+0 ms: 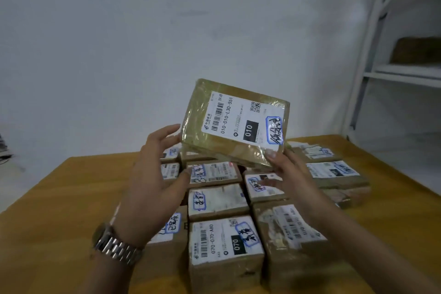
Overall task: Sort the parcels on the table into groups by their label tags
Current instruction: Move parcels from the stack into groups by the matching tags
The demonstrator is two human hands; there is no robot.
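Observation:
A flat brown parcel [235,124] wrapped in clear tape is raised above the table, its white label facing me and reading 010. My right hand [290,174] grips its lower right corner, thumb on the label. My left hand [155,174], with a metal watch on the wrist, touches the parcel's left edge with spread fingers. Below lie several labelled brown parcels in rows on the wooden table [55,200]; the nearest one [225,246] reads 070.
A white metal shelf rack [386,55] stands at the right, with a brown box [416,51] on one shelf. A white wall is behind the table. Bare wood shows at the table's left and right sides.

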